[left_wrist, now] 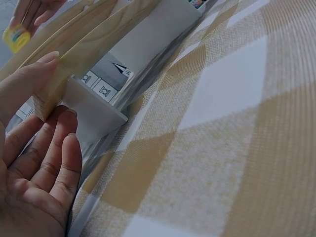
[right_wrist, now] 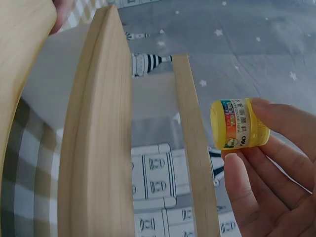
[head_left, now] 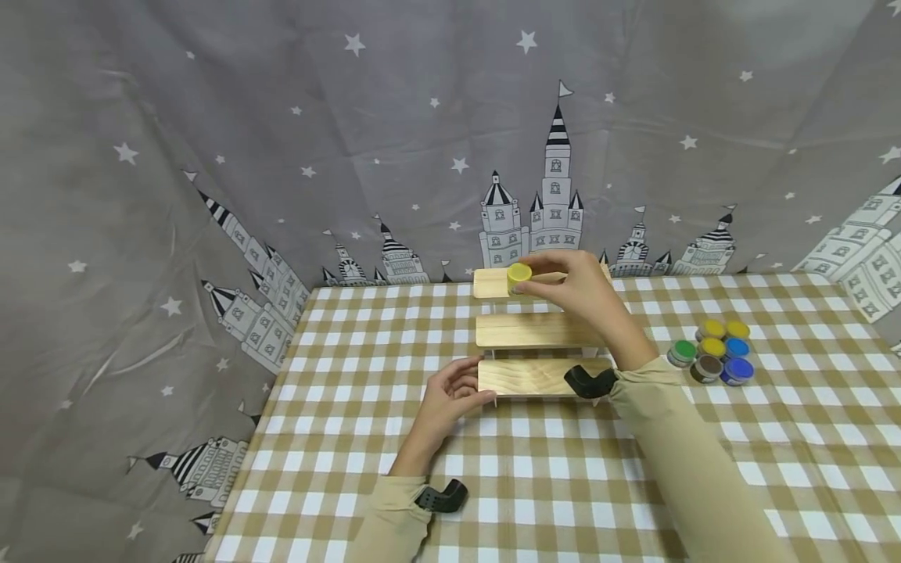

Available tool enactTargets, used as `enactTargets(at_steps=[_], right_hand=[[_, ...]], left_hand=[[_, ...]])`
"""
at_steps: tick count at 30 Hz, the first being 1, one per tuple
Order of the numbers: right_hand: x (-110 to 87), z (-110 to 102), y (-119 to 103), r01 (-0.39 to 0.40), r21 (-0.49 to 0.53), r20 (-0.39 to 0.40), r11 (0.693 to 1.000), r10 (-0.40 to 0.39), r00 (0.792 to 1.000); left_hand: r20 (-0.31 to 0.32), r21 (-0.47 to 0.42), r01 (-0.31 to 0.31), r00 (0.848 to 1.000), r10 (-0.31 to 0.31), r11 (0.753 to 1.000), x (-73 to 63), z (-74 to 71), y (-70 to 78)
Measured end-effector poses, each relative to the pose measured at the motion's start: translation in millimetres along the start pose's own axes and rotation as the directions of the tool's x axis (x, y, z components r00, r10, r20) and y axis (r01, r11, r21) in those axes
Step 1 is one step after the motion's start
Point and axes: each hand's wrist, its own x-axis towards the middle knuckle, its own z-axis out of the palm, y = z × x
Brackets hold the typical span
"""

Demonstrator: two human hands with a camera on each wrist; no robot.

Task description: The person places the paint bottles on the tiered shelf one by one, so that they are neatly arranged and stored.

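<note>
A three-step wooden shelf [head_left: 531, 332] with pale boards and white side supports stands on the table. My left hand [head_left: 445, 395] grips the left end of its lowest board, thumb on top and fingers under the edge, as the left wrist view shows. Over the top board, toward its left part, my right hand [head_left: 579, 288] pinches a small yellow paint jar [right_wrist: 239, 124] between thumb and fingers. Its printed label faces the right wrist camera. In that view the jar appears beside the top board, with a gap between them.
Several paint jars stand grouped to the right of the shelf: yellow ones [head_left: 712, 348], a green one [head_left: 682, 353], a brown one [head_left: 707, 368] and blue ones [head_left: 737, 371]. A checked cloth [head_left: 338, 438] covers the table. A grey castle-print curtain [head_left: 394, 141] hangs right behind the shelf.
</note>
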Motion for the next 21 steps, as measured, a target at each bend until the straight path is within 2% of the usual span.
enactTargets(at_steps=[12, 21], right_hand=[[16.2, 19.7, -5.0, -0.003, 0.029, 0.067, 1.0, 0.001, 0.998], [18.0, 23.6, -8.8, -0.004, 0.01, 0.066, 1.0, 0.004, 0.998]], left_hand=[[-0.006, 0.009, -0.002, 1.0, 0.002, 1.0, 1.6, 1.6, -0.6], [-0.005, 0.009, -0.008, 1.0, 0.008, 1.0, 0.6, 1.5, -0.4]])
